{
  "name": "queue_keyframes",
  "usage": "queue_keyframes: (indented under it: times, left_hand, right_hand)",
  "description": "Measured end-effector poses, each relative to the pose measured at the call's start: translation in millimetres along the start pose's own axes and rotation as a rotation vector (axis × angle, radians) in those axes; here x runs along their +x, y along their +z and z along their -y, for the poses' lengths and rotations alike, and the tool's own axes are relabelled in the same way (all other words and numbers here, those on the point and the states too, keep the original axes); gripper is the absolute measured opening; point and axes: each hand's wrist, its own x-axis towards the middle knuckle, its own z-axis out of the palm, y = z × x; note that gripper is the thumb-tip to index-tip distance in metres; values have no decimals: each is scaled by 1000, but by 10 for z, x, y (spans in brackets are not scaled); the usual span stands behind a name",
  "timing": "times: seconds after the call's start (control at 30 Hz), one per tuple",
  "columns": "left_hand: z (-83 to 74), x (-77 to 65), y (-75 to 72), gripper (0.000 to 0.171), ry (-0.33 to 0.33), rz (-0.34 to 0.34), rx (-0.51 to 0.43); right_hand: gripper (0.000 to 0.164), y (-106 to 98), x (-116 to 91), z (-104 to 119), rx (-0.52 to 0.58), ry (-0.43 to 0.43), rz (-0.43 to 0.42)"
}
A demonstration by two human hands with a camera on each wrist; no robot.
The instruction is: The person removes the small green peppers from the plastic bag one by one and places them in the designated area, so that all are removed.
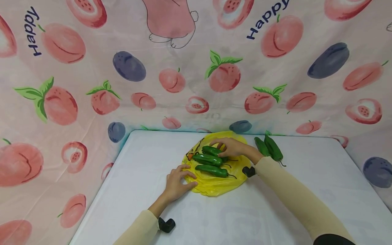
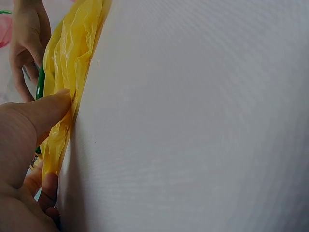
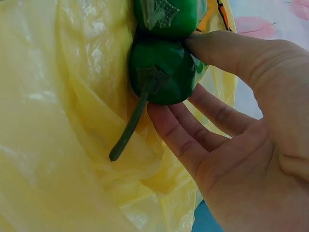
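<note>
Three green chili peppers lie side by side on a yellow plastic bag (image 1: 218,187) spread on the table. My right hand (image 1: 233,148) reaches over from the right and grips the farthest pepper (image 3: 163,72) near its stem end, thumb on one side and fingers on the other. Closer to me are the middle pepper (image 1: 207,159) and the near pepper (image 1: 212,170), their stems pointing right. At the bag's left edge rests my left hand (image 1: 177,182), fingers and thumb spread. Its thumb (image 2: 53,106) touches the crumpled plastic in the left wrist view.
Two more green peppers (image 1: 273,148) lie on the white table (image 1: 294,190) at the back right, beyond my right forearm. A fruit-print cloth (image 1: 183,102) hangs behind the table's far edge. Black wrist mounts (image 1: 166,225) stick out from both sleeves.
</note>
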Motion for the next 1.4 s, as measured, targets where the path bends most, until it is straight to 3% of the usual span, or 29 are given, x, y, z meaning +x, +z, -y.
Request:
queue_keyframes:
  times: [0.23, 0.9, 1.17, 1.4]
  left_hand:
    - [-3, 2, 0, 14, 25, -2, 10]
    - [0, 3, 6, 14, -4, 12, 6]
    - [7, -1, 15, 15, 29, -7, 17]
    - [-1, -1, 0, 14, -1, 16, 7]
  right_hand:
    - [47, -3, 0, 38, -10, 22, 14]
    - [44, 3, 23, -17, -25, 21, 18]
    - [45, 8, 20, -26, -22, 28, 17]
    - [44, 5, 7, 4, -28, 24, 13]
